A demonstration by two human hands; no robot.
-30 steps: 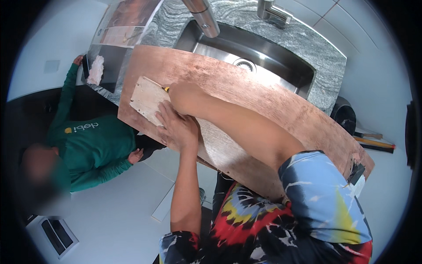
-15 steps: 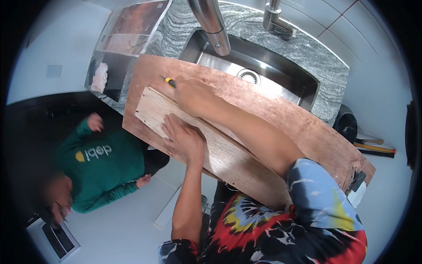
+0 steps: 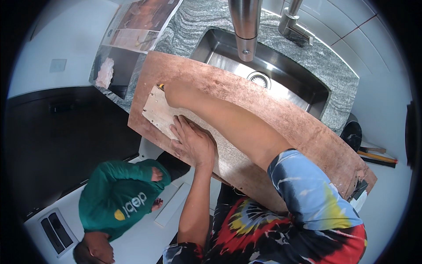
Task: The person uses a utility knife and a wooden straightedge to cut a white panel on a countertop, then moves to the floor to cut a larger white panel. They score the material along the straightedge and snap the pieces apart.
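A narrow pale wooden strip (image 3: pixel 156 110) lies on a wide reddish-brown board (image 3: pixel 303 134) that spans the front of the sink. My right hand (image 3: pixel 175 94) is closed on a small yellow-and-black tool (image 3: pixel 161 87) at the strip's far left edge; most of the tool is hidden in my fingers. My left hand (image 3: pixel 192 142) rests open on the strip, fingers spread and pressing against it, lower down and nearer my body.
Behind the board are a steel sink (image 3: pixel 299 92), a cylindrical tap (image 3: pixel 244 31) and a smaller fitting (image 3: pixel 288 24) on a stone counter (image 3: pixel 184 17). Papers (image 3: pixel 134 26) lie upper left. A person (image 3: pixel 112 198) in green is lower left. Long tools (image 3: pixel 378 156) sit right.
My right hand moved back down onto the strip's edge with the tool. The board appears farther right in view. The person in green moved lower, drawing the arms in.
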